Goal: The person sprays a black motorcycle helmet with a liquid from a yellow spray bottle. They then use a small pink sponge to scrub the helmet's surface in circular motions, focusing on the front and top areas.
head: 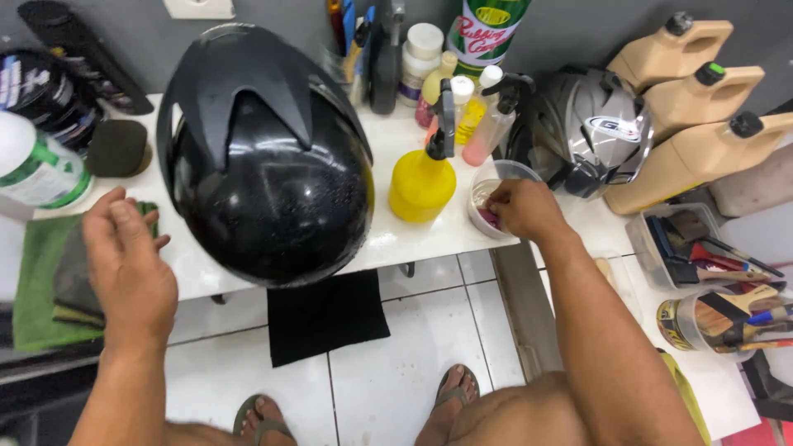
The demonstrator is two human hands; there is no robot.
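One black helmet (264,157) stood on the white desk (388,239), near its front edge, between the two hands. Its long axis ran from the far wall toward the person, tilted slightly to the right, with the rounded glossy shell facing the front edge and the ridged vent piece pointing back toward the wall. A second, silver helmet (591,128) lay at the right end of the desk, so there were two helmets in all.

The left hand (124,264) rested palm down on a folded green cloth (37,281) at the left of the desk, its fingers (116,211) loosely spread and gripping nothing. The right hand (524,211) reached into a small clear round tub (496,194) just right of the yellow spray bottle (421,177); its fingers were curled down inside the tub, and whether they pinched anything could not be told.

Three tan jugs (690,107) with dark caps lay stacked on a slant at the far right. One yellow spray bottle with a black trigger stood just beside the black helmet. A cluster of smaller bottles (462,99) stood behind it by the wall. One dark round sponge (117,147) sat left of the helmet. One black mat (326,318) lay on the tiled floor below the desk, and two sandalled feet showed at the bottom.
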